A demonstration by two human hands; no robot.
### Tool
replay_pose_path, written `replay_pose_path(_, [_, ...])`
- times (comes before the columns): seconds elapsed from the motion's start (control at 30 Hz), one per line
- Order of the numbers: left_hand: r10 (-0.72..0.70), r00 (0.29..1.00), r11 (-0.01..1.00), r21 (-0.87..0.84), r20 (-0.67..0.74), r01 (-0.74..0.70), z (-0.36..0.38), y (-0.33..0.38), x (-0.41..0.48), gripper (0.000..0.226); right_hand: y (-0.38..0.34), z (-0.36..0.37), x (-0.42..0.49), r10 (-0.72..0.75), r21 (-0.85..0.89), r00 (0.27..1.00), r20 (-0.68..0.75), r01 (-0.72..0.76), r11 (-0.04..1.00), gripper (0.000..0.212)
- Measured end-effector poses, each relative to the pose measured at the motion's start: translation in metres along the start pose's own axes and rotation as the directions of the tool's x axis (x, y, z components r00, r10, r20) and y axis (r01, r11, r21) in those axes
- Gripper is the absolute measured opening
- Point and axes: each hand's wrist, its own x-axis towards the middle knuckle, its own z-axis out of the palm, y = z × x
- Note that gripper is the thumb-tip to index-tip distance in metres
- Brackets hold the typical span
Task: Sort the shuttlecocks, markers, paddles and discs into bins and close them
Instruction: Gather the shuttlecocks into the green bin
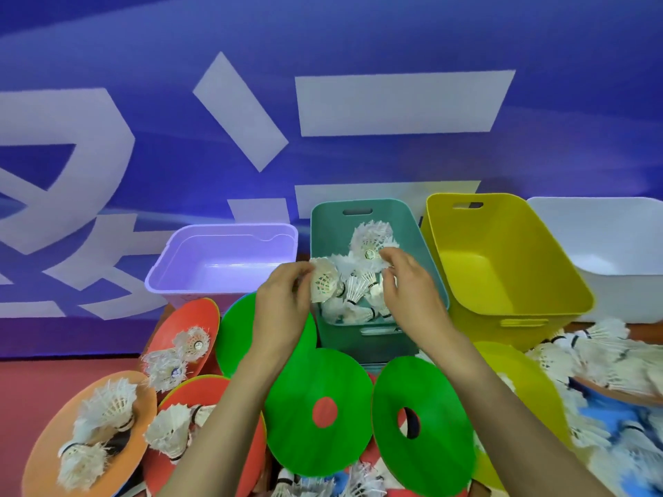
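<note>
Both forearms reach forward, the left grip [287, 295] pinching a shuttlecock [324, 285], the right grip [405, 281] beside it with fingers curled downward.

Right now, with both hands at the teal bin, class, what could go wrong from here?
The shuttlecock in the left hand hangs at the left rim of the teal bin; let go there, it may fall outside onto the green disc. Loose shuttlecocks lie on the orange disc; lifting that disc first would likely scatter them.
</note>
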Motion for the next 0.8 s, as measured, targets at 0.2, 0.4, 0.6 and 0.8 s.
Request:
replay_pose_path(0.2, [-0.077,0.949,0.988,0.148,0.305,0.033,0.035,0.013,0.029,0.037,0.033,-0.010,0.027,0.143,-0.208,0.979,0.142,-0.112,0.972,0.031])
replay_pose_path(0.4, [-0.114,0.876,0.953,0.301,0.469,-0.038,0.061,0.001,0.048,0.050,0.045,-0.001,0.050,0.279,-0.377,0.904,0.324,-0.147,0.914,0.025])
replay_pose_path(0.6, [-0.171,0.852,0.858,0.500,0.495,-0.119,0.080,-0.008,0.060,0.025,0.058,0.012,0.065,0.309,-0.412,0.870,0.385,-0.138,0.901,0.035])
replay_pose_path(0.8, [-0.213,0.766,0.756,0.599,0.606,-0.264,0.101,-0.012,0.062,0.020,0.071,0.009,0.062,0.228,-0.302,0.917,0.328,-0.127,0.945,0.038])
